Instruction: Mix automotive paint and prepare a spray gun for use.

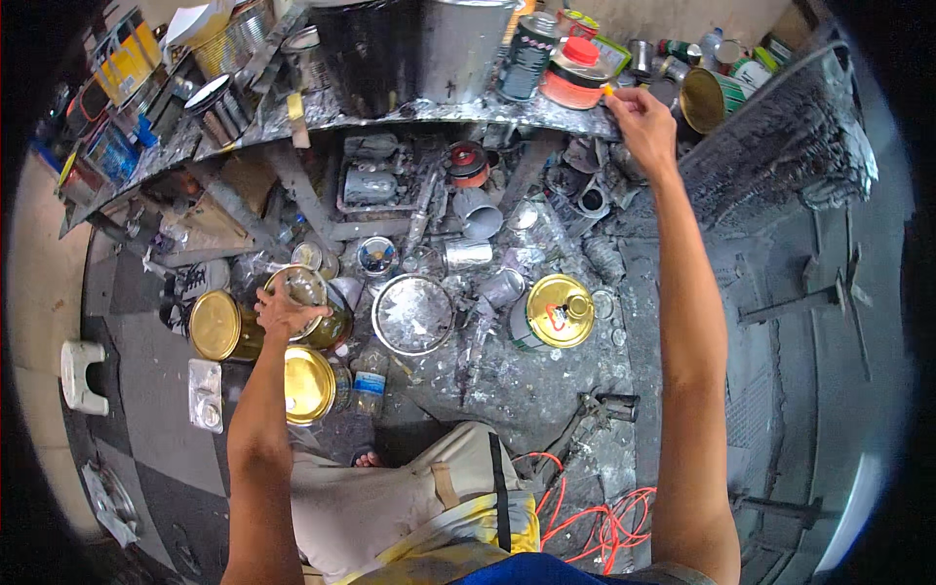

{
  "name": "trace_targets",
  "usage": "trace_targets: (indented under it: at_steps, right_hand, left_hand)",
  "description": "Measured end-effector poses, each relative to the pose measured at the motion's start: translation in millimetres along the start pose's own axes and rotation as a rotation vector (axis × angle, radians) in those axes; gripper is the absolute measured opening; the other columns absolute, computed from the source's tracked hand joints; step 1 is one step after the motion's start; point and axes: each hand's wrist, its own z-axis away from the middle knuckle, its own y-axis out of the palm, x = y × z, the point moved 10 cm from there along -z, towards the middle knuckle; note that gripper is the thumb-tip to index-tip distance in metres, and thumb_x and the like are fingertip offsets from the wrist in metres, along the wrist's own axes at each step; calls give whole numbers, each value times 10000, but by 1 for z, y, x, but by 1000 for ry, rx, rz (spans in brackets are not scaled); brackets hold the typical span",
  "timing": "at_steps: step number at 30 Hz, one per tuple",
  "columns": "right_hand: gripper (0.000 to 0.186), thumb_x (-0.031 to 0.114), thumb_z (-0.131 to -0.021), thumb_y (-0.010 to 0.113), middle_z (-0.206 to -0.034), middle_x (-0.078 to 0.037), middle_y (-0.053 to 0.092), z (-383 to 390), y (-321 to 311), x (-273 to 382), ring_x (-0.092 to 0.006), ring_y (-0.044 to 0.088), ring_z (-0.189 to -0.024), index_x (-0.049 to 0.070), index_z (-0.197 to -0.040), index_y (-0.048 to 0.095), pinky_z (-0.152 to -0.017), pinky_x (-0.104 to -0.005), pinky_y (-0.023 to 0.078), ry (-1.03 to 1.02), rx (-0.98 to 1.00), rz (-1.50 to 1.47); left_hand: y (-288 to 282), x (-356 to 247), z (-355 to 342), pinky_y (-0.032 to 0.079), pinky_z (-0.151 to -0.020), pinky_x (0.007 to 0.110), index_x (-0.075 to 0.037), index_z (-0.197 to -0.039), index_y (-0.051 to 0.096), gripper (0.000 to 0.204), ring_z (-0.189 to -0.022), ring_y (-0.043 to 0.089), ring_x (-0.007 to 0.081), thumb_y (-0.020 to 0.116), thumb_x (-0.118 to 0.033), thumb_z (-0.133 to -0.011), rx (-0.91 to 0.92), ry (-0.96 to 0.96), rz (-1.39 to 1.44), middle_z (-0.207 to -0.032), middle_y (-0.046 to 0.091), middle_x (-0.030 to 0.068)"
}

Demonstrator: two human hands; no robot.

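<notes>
My left hand (286, 314) spans the near rim of an open round can (304, 278), thumb at its right side and fingers at its left. The can stands on the floor between a can with a gold lid (215, 326) and a large round whitish disc (412, 314). A second gold-lidded can (309, 384) stands just nearer. Up at the shelf's front edge, my right hand (643, 124) pinches a small yellow-orange piece (607, 91) whose kind I cannot make out. It is close beside a reddish tin with a red cap (577, 75).
A paint-spattered shelf (439, 110) carries dark and grey buckets (366, 54), a dark tin (528, 58) and several cans. Below lie loose tins and a gold-topped can (560, 310). A plastic bottle (370, 382), orange cord (614, 526) and white stool (84, 377) are nearer.
</notes>
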Motion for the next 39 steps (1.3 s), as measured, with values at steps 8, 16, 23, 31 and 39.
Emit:
trace_targets:
  at_steps: [8, 16, 23, 31, 39]
  right_hand:
    - [461, 393, -959, 737, -1111, -110, 758, -6, 5, -24, -162, 692, -973, 37, -1252, 720, -890, -310, 532, -22, 136, -186]
    - [470, 406, -967, 724, -1087, -98, 749, -12, 8, -10, -159, 672, -1023, 47, -1268, 715, -922, -306, 513, -30, 172, -259]
    - [421, 337, -920, 790, -946, -41, 756, -25, 15, 13, -107, 663, -869, 19, -1193, 747, -804, -277, 532, -168, 317, -142]
    - [401, 224, -789, 860, -901, -63, 777, -8, 4, -13, -104, 703, -775, 56, -1142, 770, -729, -280, 561, 89, 209, -143]
    - [312, 146, -849, 820, -920, -95, 775, 53, -90, 60, -113, 714, -802, -23, -1100, 744, -757, -255, 568, -22, -371, -361]
  left_hand:
    - [-3, -18, 0, 424, -1094, 587, -367, -1567, 255, 1351, -1385, 393, 484, 970, -614, -448, 4, 60, -90, -1512, 315, 239]
    - [0, -29, 5, 432, -1095, 570, -399, -1559, 267, 1321, -1388, 395, 478, 969, -598, -457, 40, 73, -50, -1535, 303, 222]
    - [15, -25, 1, 352, -1161, 632, -390, -1611, 141, 1465, -1489, 247, 541, 958, -671, -428, 36, 101, -90, -1651, 120, 327]
    - [19, -26, 14, 329, -1169, 644, -462, -1618, 70, 1478, -1502, 225, 529, 928, -729, -444, 15, 135, -29, -1649, 118, 302]
    - [12, -13, 9, 295, -1204, 601, -414, -1621, 113, 1442, -1533, 189, 479, 913, -744, -467, -28, 165, 71, -1673, 108, 261]
